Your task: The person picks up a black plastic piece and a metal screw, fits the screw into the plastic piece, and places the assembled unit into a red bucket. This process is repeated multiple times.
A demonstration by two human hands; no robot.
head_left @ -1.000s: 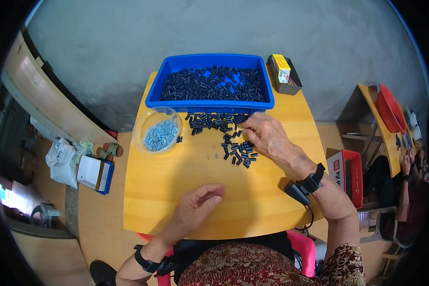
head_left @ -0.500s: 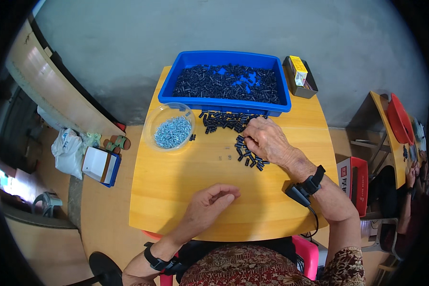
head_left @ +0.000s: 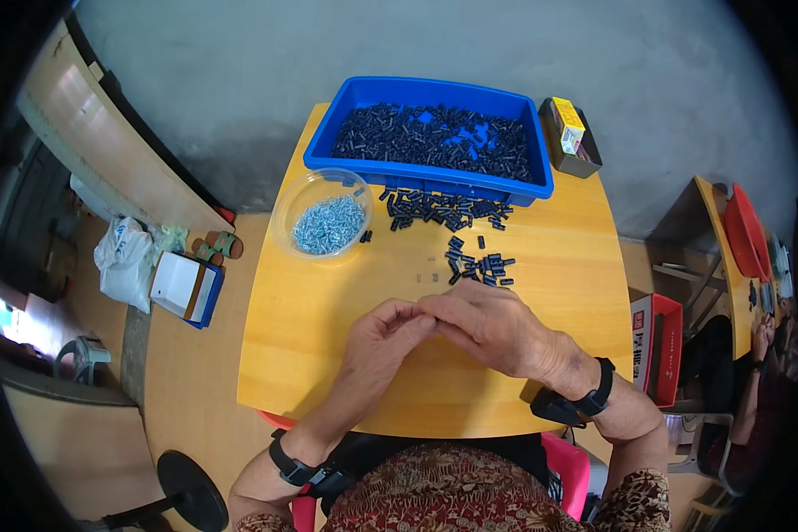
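Note:
Over the middle of the table, my left hand [head_left: 383, 344] and my right hand [head_left: 498, 330] meet at the fingertips. Both are closed in a pinch, and whatever lies between them is hidden by the fingers. Just beyond my right hand is a loose cluster of small black cylindrical pieces [head_left: 483, 266]. A longer pile of the same black pieces [head_left: 434, 209] lies along the front of a blue tub [head_left: 381, 168], which holds a great many more. Left of that pile stands a round clear plastic bowl [head_left: 284, 232] of small silvery screws [head_left: 328, 225].
The yellow wooden table [head_left: 310, 355] reaches the grey wall. A dark box [head_left: 585, 165] with a yellow carton stands at its back right corner. A red and white box [head_left: 665, 341] is on the floor to the right. Another person's hand [head_left: 761, 341] shows at a table far right.
My right hand has come back from the black pieces to meet my left hand, which has closed its fingers. The view has shifted slightly.

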